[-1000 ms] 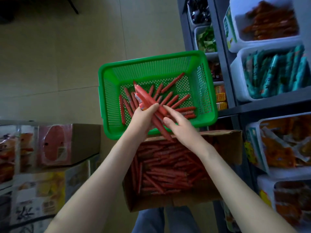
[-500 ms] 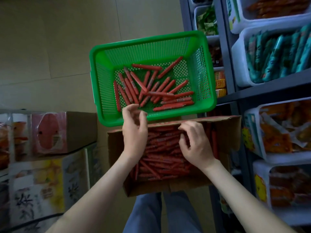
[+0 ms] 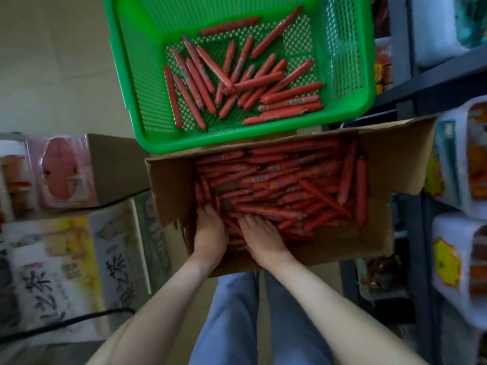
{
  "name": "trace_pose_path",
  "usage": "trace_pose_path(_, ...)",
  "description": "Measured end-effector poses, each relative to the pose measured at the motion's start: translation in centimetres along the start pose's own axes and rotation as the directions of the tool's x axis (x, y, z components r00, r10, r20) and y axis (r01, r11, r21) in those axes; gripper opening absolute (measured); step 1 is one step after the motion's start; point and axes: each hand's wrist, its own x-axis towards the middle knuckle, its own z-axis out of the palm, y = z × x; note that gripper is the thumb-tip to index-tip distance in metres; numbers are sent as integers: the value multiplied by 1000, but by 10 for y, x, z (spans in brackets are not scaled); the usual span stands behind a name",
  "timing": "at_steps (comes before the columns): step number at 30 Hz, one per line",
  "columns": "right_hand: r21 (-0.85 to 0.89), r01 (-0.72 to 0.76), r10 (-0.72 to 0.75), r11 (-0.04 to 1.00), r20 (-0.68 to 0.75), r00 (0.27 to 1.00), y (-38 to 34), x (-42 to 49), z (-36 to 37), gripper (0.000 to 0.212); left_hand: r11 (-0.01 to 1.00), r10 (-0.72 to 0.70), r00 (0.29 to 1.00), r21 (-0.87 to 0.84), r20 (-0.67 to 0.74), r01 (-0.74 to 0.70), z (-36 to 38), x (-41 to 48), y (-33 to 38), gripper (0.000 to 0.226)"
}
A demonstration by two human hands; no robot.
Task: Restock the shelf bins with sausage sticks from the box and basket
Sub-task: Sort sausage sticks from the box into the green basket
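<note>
The step in hand seems to be to gather a bundle of sausage sticks (image 3: 290,185) from the cardboard box (image 3: 168,185), so that they can go to the shelf bins (image 3: 453,164) at the right side. To do it well, I think both hands should slide under a group of sticks that lie in the same direction, press them together from two sides, and lift them level. In this way none falls over the near edge of the box. A modest bundle is safer than a big one (the wrappers look smooth and could slip).

The left hand (image 3: 210,233) and the right hand (image 3: 261,238) are side by side, palms down, at the near left corner of the box. Both touch the sticks, and their fingertips reach forward into the pile and are partly hidden by it. The fingers do not look spread wide, but I cannot tell whether they already close around any stick.

The box is almost full, with the sticks heaped from its left wall to its right wall. The green basket (image 3: 137,75) sits beyond the far edge of the box. It holds a thinner loose layer of sticks (image 3: 237,77), mostly toward its near right corner.
</note>
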Motion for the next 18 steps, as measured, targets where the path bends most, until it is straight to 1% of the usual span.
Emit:
trace_pose_path(2,-36,-22,21,999,-42,999,-2,2,4,58,992,-81,997,95,14,79,3,2,8,39)
trace_pose_path(4,-69,-45,41,997,-53,998,-2,1,8,58,987,-133,988,97,81,125,6,0,14,34)
trace_pose_path(5,-71,-72,66,995,-83,994,-1,-1,9,55,987,-145,984,89,107,136,5,-1,18,35)
trace_pose_path(6,-95,-99,89,990,-108,990,-1,-3,9,48,988,-131,983,94,128,120,6,-3,19,36)
trace_pose_path(7,-121,-121,106,985,-122,987,0,-6,8,39,988,-146,981,68,132,138,3,-6,21,36)
trace_pose_path(8,-128,-145,132,981,-104,986,2,-8,5,34,986,-164,978,2,131,165,2,-6,21,35)
trace_pose_path(9,-117,-147,142,982,-48,989,6,-9,1,34,978,-179,977,-85,120,190,3,-5,22,33)
trace_pose_path(10,-123,-146,146,982,-13,989,13,-9,-2,36,960,-165,980,-211,113,186,4,-2,23,33)
trace_pose_path(11,-123,-146,146,982,-5,989,22,-10,-6,37,920,-171,975,-330,142,210,1,-1,24,34)
trace_pose_path(12,-104,-144,147,984,24,989,30,-14,-13,38,877,-180,968,-417,176,239,-2,0,27,37)
trace_pose_path(13,-74,-123,124,990,13,992,40,-20,-18,39,838,-184,963,-480,196,258,-5,0,31,43)
trace_pose_path(14,-50,-79,77,996,-40,996,50,-29,-21,39,806,-176,967,-537,183,249,-7,-1,35,49)
trace_pose_path(15,-51,-28,22,998,-126,992,59,-39,-24,41,773,-157,973,-593,169,228,-10,-3,39,52)
trace_pose_path(16,-63,-14,2,998,-175,985,68,-49,-25,44,741,-130,976,-636,177,214,-11,-7,43,50)
trace_pose_path(18,-107,-60,29,992,-269,963,93,-62,-24,42,678,-71,961,-694,267,243,-13,-11,51,39)
